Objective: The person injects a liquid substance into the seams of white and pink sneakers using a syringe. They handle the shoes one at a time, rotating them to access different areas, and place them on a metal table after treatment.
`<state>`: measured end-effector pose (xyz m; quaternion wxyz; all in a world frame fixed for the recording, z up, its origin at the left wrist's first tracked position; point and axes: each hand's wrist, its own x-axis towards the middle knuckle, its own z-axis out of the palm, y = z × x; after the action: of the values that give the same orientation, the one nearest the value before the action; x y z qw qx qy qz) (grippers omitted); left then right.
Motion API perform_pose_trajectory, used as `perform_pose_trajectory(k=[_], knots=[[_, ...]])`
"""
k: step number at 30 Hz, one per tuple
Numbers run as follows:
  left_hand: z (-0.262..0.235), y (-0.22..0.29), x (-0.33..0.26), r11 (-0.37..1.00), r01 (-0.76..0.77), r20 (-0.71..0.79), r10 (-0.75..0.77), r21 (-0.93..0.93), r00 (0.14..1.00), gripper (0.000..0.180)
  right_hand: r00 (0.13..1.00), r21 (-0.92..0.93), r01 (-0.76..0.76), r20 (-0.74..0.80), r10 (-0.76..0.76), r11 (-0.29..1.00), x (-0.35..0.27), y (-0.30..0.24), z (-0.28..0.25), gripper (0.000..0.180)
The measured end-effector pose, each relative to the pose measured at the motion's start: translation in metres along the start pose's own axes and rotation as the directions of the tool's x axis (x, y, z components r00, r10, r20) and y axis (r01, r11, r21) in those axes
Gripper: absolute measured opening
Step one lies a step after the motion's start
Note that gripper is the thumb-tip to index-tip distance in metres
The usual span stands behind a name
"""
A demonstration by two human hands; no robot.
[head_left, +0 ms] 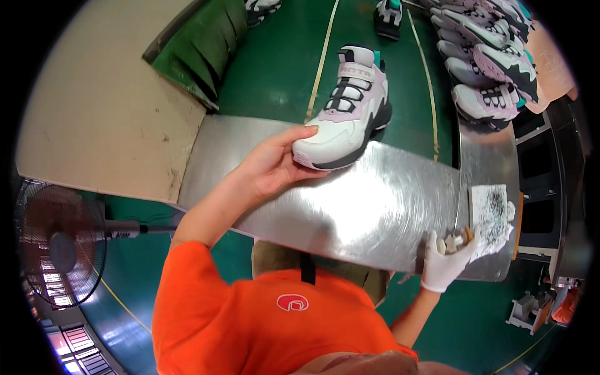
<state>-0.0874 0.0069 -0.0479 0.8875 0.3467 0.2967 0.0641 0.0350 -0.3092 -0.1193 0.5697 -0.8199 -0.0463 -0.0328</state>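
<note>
My bare left hand (272,164) is closed around the toe of a white and lilac sneaker (350,115) with black laces and a black and white sole. The shoe is held above the metal worktable (300,212), its heel pointing away from me. In a white glove, my right hand (447,261) rests at the table's right end with its fingers curled. Small pale and tan pieces show by those fingers, too small to name. Right beside them lies a white cloth (489,209) smudged with black.
Beyond the table runs a green conveyor belt (275,69) with yellow lines, carrying another sneaker (388,19). Many similar sneakers (487,103) are piled at the far right. A beige panel (112,119) and green flaps (200,53) stand at left, above a fan (62,250).
</note>
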Motion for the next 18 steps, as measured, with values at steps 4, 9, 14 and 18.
perform_pose_trajectory(k=[4,9,14,18], knots=[[-0.010,0.062,0.042,0.964,-0.179,0.018,0.179,0.199,0.984,0.050,0.999,-0.027,0.036,0.000,-0.036,0.999,0.004,0.005,0.006,0.076],[0.000,0.168,0.153,0.842,-0.379,-0.001,0.411,0.384,0.912,0.050,0.965,-0.364,0.228,-0.041,-0.260,0.903,0.005,0.018,-0.001,0.078],[0.025,0.226,0.339,0.906,-0.391,0.193,0.359,0.164,0.913,0.051,0.984,-0.419,0.002,-0.161,-0.077,0.908,-0.009,0.039,0.000,0.083],[0.011,0.186,0.479,0.981,-0.163,0.212,0.182,-0.101,0.960,0.050,0.954,-0.404,-0.184,-0.292,0.064,0.896,-0.015,0.028,0.002,0.088]])
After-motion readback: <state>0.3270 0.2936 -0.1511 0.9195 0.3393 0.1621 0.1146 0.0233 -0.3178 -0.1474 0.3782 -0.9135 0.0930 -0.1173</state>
